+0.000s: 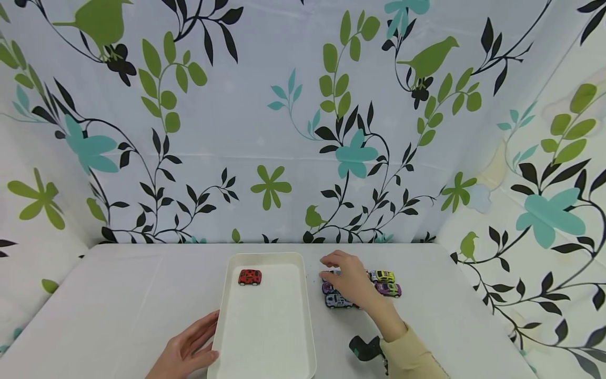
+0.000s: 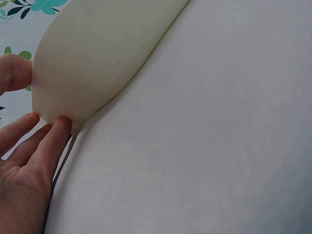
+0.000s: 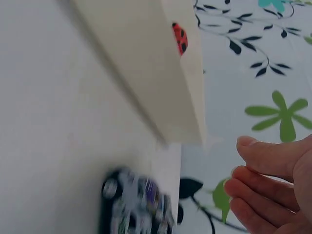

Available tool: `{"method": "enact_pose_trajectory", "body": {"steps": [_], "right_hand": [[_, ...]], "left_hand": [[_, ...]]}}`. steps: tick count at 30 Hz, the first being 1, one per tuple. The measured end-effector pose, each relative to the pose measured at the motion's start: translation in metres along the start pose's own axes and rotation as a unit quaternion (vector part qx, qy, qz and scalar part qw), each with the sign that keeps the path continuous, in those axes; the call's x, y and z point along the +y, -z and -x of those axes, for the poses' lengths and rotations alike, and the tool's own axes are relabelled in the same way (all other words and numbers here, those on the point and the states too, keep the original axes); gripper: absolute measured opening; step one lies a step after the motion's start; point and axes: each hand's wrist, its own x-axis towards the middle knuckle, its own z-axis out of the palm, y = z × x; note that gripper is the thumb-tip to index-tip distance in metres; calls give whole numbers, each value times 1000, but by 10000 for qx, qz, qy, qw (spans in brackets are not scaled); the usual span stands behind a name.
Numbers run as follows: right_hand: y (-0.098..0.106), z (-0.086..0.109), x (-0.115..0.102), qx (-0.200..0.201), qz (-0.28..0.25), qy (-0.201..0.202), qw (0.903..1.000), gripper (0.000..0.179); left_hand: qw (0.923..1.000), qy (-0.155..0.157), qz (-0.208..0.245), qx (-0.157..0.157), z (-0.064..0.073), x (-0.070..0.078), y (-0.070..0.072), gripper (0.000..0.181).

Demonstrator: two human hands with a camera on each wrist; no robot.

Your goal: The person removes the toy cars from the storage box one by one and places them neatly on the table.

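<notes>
A white rectangular tray (image 1: 265, 326) lies on the table, with a red toy car with black spots (image 1: 250, 277) near its far left corner. My left hand (image 1: 187, 345) touches the tray's left side with its fingers fairly straight; the left wrist view shows the fingertips against the outer wall. Over a group of toy cars to the right of the tray hovers my right hand (image 1: 351, 280), holding nothing, thumb and fingers apart. Around it show a grey car (image 1: 337, 301), a yellow car (image 1: 382, 276) and a purple-and-green car (image 1: 389, 289). The hand hides other cars partly.
A black rounded device (image 1: 364, 348) sits by the right sleeve (image 1: 409, 352), partly covered by it. White cloth covers the table (image 1: 142, 300), and a leaf-patterned curtain (image 1: 227, 131) hangs behind and at both sides.
</notes>
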Motion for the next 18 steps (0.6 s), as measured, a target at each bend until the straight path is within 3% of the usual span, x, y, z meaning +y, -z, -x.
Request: {"method": "enact_pose_trajectory", "body": {"steps": [9, 18], "right_hand": [[-27, -23, -37, -423, -1, 339, 9985, 23], [-53, -43, -60, -807, -92, 340, 9961, 26]], "left_hand": [[10000, -26, -1, -51, 0, 2, 1, 82], [9999, -82, -31, -124, 1, 2, 2, 82]]}}
